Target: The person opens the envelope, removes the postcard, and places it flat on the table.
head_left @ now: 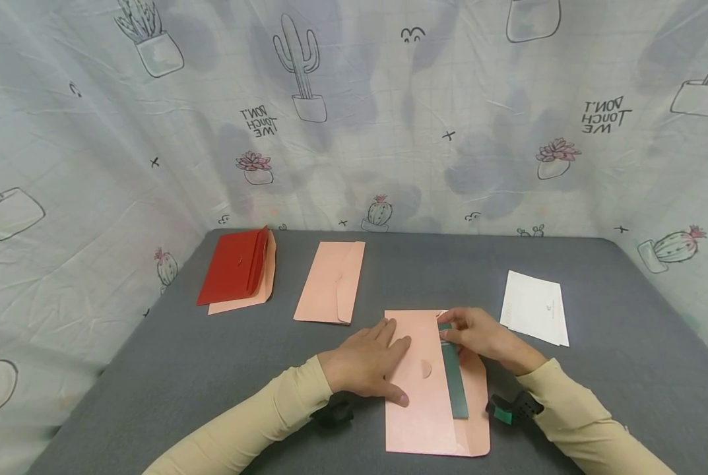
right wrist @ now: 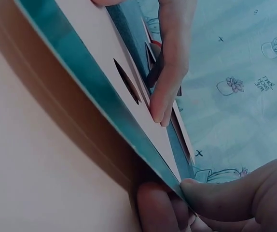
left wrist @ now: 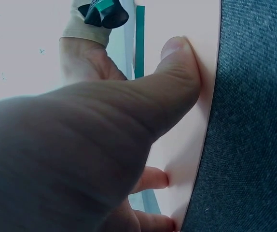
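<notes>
A pale pink envelope (head_left: 419, 425) lies on the table with its flap opened out to the right. My left hand (head_left: 365, 361) rests on its front, fingers spread, the thumb near the half-round notch. A green card (head_left: 456, 386) sticks partly out of the envelope's right-hand opening; the rest of it is hidden inside. Near its upper end, my right hand (head_left: 477, 335) pinches the card. The right wrist view shows thumb and fingers on either side of the edge of the green card (right wrist: 95, 99).
Red envelopes (head_left: 231, 267) lie over a pink one (head_left: 267, 280) at the far left. Another pink envelope (head_left: 324, 280), flap folded over, lies behind my left hand. White cards (head_left: 534, 307) lie at the right on the grey table (head_left: 258, 389). A patterned cloth (head_left: 354, 158) hangs behind.
</notes>
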A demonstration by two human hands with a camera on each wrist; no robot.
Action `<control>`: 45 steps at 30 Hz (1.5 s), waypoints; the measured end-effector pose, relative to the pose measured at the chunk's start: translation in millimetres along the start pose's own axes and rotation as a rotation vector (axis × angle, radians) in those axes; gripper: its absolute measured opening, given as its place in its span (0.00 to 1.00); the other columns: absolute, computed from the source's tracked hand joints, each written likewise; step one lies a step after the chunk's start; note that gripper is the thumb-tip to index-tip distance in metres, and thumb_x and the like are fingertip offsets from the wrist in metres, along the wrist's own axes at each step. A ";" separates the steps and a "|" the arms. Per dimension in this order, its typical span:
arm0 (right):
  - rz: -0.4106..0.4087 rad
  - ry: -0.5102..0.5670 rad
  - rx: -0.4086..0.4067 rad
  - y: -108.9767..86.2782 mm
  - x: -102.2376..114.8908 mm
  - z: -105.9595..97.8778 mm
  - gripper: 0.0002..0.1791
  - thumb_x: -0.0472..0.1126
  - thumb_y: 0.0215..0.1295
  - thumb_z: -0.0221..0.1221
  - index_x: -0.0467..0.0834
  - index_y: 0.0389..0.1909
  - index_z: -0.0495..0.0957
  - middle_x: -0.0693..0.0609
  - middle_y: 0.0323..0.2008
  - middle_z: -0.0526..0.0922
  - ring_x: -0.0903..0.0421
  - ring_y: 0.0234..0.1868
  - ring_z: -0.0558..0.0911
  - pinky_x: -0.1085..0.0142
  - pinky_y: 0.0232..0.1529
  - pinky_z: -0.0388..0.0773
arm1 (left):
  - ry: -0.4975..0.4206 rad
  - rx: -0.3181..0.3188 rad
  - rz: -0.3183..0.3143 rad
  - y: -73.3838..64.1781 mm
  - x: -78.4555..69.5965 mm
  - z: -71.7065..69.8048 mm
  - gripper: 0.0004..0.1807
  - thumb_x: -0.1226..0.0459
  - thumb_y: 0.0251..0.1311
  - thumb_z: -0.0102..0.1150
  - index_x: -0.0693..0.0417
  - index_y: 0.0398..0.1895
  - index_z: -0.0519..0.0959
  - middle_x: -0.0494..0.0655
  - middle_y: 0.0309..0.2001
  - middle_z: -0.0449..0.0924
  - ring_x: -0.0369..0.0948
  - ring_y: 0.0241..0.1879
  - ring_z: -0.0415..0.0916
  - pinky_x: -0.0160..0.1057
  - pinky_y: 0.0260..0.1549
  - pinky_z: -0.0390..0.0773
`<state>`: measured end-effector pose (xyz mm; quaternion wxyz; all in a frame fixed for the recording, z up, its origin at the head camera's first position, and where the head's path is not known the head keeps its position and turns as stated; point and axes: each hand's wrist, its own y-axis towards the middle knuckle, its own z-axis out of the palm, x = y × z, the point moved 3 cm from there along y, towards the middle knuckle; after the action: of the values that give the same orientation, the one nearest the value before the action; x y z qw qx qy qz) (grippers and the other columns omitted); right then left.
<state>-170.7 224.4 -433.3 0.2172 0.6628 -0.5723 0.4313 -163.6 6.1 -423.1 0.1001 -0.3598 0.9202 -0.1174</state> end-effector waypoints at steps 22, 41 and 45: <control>0.037 0.022 -0.041 -2.2 -2.4 -2.1 0.18 0.37 0.73 0.57 0.32 0.59 0.74 0.47 0.32 0.81 0.56 0.30 0.81 0.62 0.34 0.81 | -0.007 0.008 0.000 0.4 -1.3 -0.1 0.55 0.31 0.53 0.63 0.47 0.79 0.58 0.59 0.81 0.48 0.53 0.81 0.46 0.51 0.76 0.60; 0.012 -0.022 -0.071 0.9 -2.8 -6.1 0.24 0.37 0.69 0.62 0.32 0.61 0.70 0.43 0.39 0.82 0.56 0.34 0.80 0.62 0.37 0.77 | -0.023 0.014 -0.006 -0.3 -0.1 0.3 0.55 0.32 0.53 0.64 0.47 0.79 0.58 0.59 0.81 0.47 0.53 0.82 0.45 0.52 0.76 0.59; 0.009 -0.029 -0.070 0.1 -2.4 -5.0 0.23 0.37 0.70 0.61 0.33 0.61 0.69 0.42 0.41 0.83 0.55 0.36 0.80 0.62 0.39 0.77 | -0.025 0.013 -0.009 -0.6 -0.2 0.9 0.55 0.31 0.53 0.64 0.47 0.79 0.58 0.58 0.81 0.47 0.53 0.82 0.45 0.52 0.76 0.59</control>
<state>-172.3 229.6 -432.6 0.2298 0.6584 -0.5932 0.4022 -162.9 5.7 -423.8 0.1135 -0.3646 0.9165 -0.1195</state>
